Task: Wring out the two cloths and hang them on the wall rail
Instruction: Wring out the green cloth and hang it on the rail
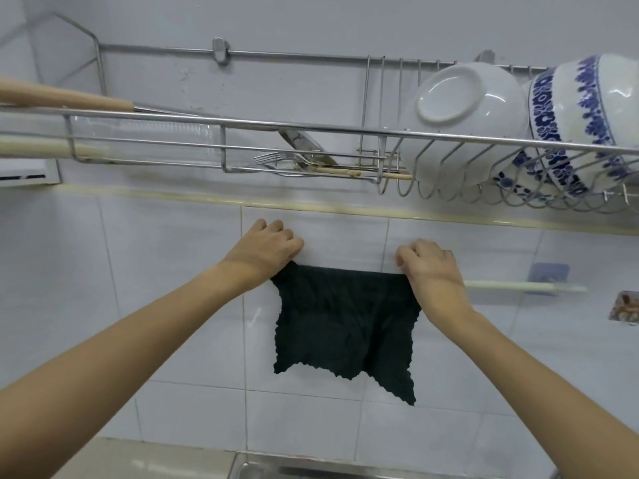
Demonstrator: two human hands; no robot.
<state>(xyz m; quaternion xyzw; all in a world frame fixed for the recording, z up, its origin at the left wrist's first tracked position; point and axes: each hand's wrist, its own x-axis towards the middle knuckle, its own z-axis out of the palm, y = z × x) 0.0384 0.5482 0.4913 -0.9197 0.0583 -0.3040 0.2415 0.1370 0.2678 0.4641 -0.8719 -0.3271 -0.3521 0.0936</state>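
Observation:
A dark green cloth (345,323) with scalloped edges hangs flat against the white tiled wall, spread between my hands. My left hand (266,247) grips its top left corner and my right hand (432,267) grips its top right corner. A pale rail (525,286) runs along the wall to the right of my right hand, held by a blue stick-on mount (549,273). The part of the rail behind the cloth and my hands is hidden. I see only one cloth.
A wire dish rack (311,133) hangs overhead with a white bowl (463,108), blue-patterned bowls (581,122), forks and wooden-handled utensils (65,95). A steel sink edge (311,468) and counter lie below. A small sticker hook (624,307) is at far right.

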